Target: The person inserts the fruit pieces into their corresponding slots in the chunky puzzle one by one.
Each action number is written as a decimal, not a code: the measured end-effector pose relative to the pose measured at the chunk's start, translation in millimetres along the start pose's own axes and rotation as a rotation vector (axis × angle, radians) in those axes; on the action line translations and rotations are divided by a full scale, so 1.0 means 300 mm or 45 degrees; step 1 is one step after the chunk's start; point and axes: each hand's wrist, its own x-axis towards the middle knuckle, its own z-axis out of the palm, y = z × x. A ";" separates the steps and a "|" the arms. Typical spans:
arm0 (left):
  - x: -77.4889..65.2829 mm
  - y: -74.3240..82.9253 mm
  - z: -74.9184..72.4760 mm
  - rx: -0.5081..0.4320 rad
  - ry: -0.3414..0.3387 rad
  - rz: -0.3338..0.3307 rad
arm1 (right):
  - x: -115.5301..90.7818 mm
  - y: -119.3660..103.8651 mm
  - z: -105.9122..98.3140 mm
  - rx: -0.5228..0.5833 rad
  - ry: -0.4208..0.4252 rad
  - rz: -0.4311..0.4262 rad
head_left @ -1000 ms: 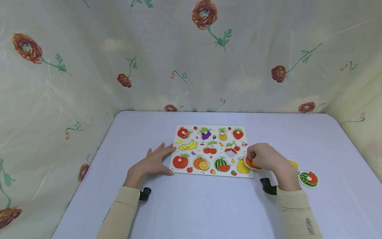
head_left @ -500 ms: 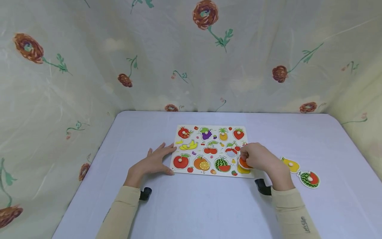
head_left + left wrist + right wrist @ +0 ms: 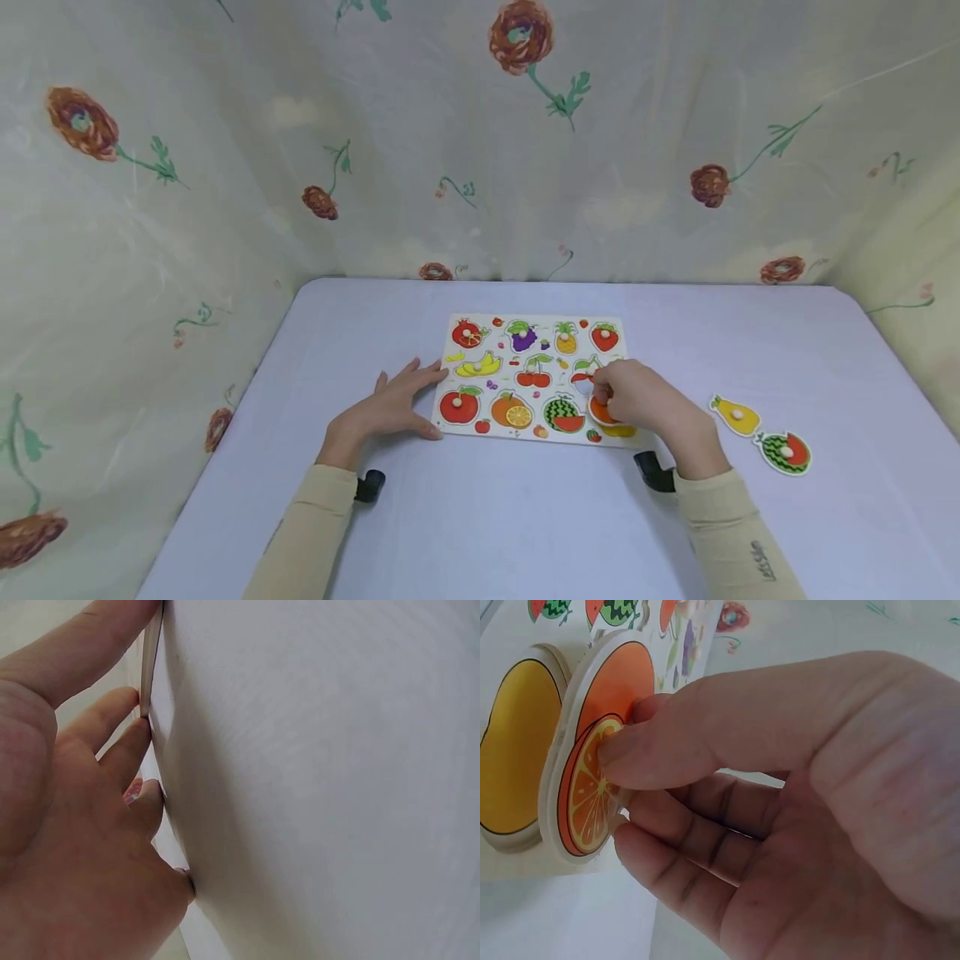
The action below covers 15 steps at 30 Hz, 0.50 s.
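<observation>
My right hand (image 3: 645,400) pinches an orange-shaped puzzle piece (image 3: 592,787) between thumb and fingers. The piece is tilted over the lower right corner of the white fruit puzzle board (image 3: 558,439), partly covering the yellow pear picture (image 3: 517,750). Whether it touches the board I cannot tell. Against the board's left edge rests my left hand (image 3: 390,408), its fingers spread and fairly straight. In the left wrist view, its fingertips (image 3: 133,739) meet the board's side. On the board, the watermelon picture (image 3: 564,414) and the orange picture (image 3: 512,410) show no knobs.
To the right of the board lie a loose pear piece (image 3: 737,417) and a watermelon piece (image 3: 783,452), close together on the white table (image 3: 510,525). Several knobbed fruits, such as the apple (image 3: 459,407), sit in the board. A flowered curtain (image 3: 420,125) hangs behind.
My right hand has moved left with the orange piece, from the board's right edge to over its lower right corner. The loose pear piece has come into fuller view. My left hand stays put.
</observation>
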 end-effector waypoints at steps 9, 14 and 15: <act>-0.005 0.011 0.009 0.005 -0.024 -0.010 | 0.007 -0.004 0.026 -0.005 0.018 0.001; -0.009 0.021 -0.004 0.015 -0.012 -0.006 | 0.011 -0.024 0.023 -0.018 0.055 -0.030; -0.008 0.021 -0.006 0.015 -0.010 -0.004 | 0.012 -0.027 0.023 -0.013 0.060 -0.035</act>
